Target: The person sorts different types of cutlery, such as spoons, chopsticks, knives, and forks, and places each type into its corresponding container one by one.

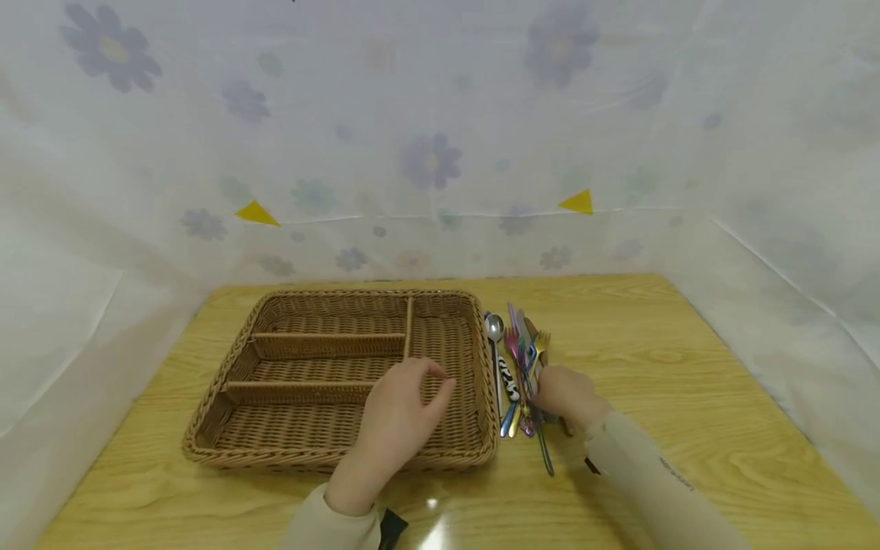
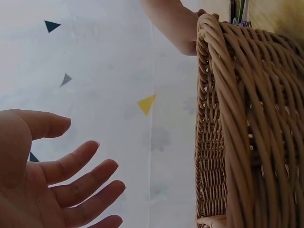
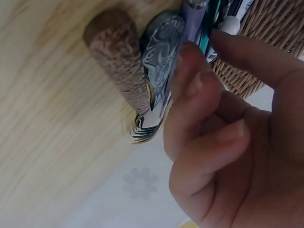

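My left hand hovers over the front right of a wicker basket, holding nothing. Its fingers look spread and loosely bent in the left wrist view. At the right side of a cutlery pile is my right hand. In the right wrist view its thumb and index fingertip stand apart near a lavender handle; no firm grip shows. Beside it lie a grey swirled handle and a brown patterned handle. A silver spoon, a pink fork and a gold fork show in the pile.
Wicker dividers split the basket into two wide compartments and a front one on the left, with a tall one on the right. The pile lies close along its right wall. A wooden table meets a flowered white curtain behind.
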A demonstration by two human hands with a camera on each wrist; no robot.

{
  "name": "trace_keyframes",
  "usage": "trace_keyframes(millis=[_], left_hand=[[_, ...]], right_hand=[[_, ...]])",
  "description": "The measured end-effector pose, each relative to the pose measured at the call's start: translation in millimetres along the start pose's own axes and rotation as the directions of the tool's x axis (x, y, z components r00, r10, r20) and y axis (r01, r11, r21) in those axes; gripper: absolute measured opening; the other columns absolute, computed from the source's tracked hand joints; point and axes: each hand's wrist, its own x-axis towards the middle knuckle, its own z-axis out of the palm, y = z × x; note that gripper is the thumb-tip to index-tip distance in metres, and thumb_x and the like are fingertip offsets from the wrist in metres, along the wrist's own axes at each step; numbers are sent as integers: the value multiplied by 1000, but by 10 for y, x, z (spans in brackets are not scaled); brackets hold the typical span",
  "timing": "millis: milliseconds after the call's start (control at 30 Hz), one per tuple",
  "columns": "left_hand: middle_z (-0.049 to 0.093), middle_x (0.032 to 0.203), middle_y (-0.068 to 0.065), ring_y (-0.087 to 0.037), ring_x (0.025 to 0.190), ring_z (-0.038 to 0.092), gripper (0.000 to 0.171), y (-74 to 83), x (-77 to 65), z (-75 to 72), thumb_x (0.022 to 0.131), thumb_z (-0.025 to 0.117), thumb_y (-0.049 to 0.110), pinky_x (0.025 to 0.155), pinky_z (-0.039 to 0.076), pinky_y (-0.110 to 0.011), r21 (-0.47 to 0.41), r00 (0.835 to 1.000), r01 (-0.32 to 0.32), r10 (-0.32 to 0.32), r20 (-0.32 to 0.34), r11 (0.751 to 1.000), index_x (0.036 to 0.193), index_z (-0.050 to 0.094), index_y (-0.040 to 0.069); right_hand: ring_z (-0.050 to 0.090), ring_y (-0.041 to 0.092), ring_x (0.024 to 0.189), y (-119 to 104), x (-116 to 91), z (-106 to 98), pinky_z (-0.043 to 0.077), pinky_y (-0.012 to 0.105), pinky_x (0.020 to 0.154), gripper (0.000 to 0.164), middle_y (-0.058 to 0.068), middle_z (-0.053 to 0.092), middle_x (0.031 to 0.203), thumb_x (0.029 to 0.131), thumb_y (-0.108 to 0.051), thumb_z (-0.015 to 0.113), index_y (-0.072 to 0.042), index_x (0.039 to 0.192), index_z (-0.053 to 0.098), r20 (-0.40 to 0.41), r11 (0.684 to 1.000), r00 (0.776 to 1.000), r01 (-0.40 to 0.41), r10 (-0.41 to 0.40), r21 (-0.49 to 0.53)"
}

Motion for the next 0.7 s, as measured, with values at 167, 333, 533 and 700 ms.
trace_keyframes(millis=[167,333,533,700], left_hand=[[69,102,-4,-24,95,64,19,22,3,20,90,61,29,82,51,-41,6,1000,-6,6,-3,1000,97,68,13],[69,102,-4,-23,95,64,19,21,-7,26,89,61,29,83,51,-41,11,1000,-17,17,-13,1000,97,67,13],[70,100,-3,-22,92,65,18,6,-29,29,89,61,29,80,52,-39,20,1000,-15,15,-24,1000,97,68,13],[70,101,-4,-23,93,65,19,-7,-38,26,90,60,29,76,53,-38,17,1000,0,0,-10,1000,97,68,13]], right_hand=[[47,15,53,1,-5,49,37,26,48,21,2,55,62,80,-21,63,-10,64,54,-13,998,1000,28,-27,50],[54,19,59,-11,40,100,43,32,53,17,7,62,69,78,-21,63,-7,70,58,-36,996,997,66,-64,59],[64,33,77,-29,80,133,52,46,66,27,20,68,87,82,-21,59,4,90,64,-73,997,995,75,-73,24],[63,33,73,-30,84,143,51,45,60,31,21,66,83,89,-26,52,3,88,63,-85,999,996,19,-16,33]])
